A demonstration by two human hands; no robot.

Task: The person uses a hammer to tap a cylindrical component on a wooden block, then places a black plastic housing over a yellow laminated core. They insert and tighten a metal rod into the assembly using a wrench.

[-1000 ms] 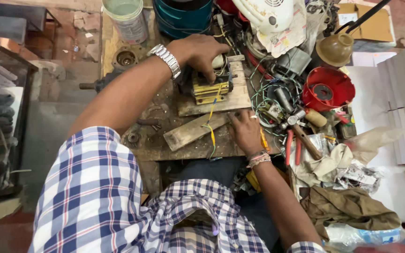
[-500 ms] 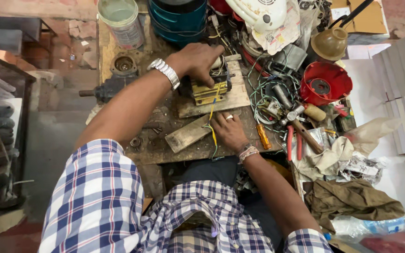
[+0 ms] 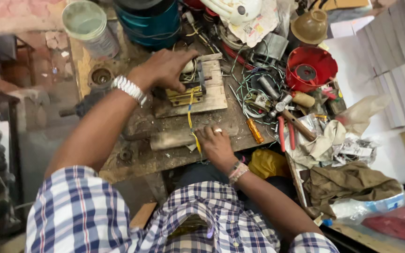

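Left hand pressed over yellow metal part on wooden board, bench centre; fingers curled, grip unclear. Right hand nearer, pinching yellow wire. Right: red funnel-like part, orange-handled screwdriver, pliers, wire tangle crowding board. Far: blue drum.

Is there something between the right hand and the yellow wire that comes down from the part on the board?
Nothing visible stands between them. The right hand rests at the lower end of the yellow wire, beside a wooden block. The left hand lies on the part on the board.
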